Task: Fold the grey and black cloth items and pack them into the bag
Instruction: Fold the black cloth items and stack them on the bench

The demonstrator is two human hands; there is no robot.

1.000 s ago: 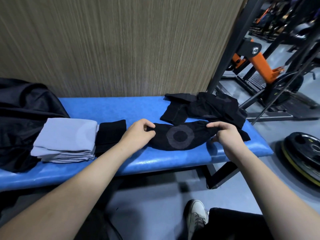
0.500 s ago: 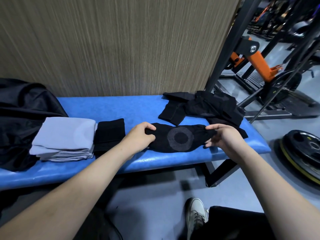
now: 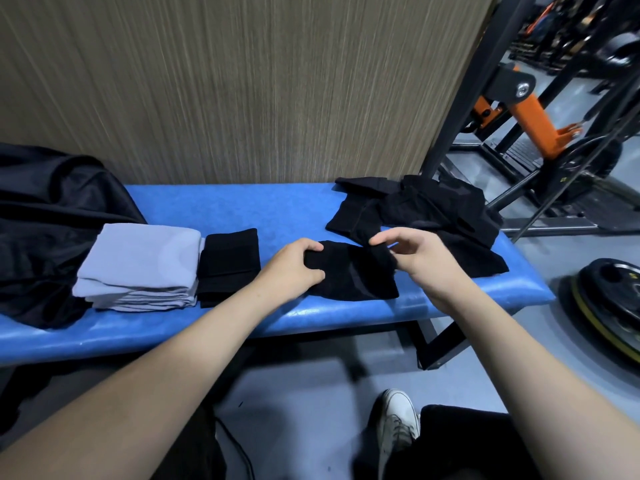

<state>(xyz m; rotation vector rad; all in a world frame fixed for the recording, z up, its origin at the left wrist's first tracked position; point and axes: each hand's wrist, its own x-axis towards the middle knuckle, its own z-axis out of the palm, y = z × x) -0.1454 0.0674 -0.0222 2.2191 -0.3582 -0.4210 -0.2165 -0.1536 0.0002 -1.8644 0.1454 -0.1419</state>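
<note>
A small black cloth (image 3: 353,277) lies folded in half on the blue bench (image 3: 242,209), near its front edge. My left hand (image 3: 294,268) grips its left end. At the right edge, my right hand (image 3: 415,261) pinches the folded-over end with curled fingers. A stack of folded grey cloths (image 3: 138,265) sits to the left, with a folded black cloth (image 3: 230,265) beside it. An unfolded pile of black cloths (image 3: 433,209) lies at the bench's back right. The black bag (image 3: 52,220) slumps at the far left end.
A wood-grain wall stands behind the bench. A black and orange gym rack (image 3: 519,109) rises at the right, and a weight plate (image 3: 609,306) lies on the floor beside the bench end. My white shoe (image 3: 394,420) is on the grey floor below.
My right hand has carried the cloth's right end over to the left, folding it in half and hiding the grey ring pattern. My left hand stayed on the left end.
</note>
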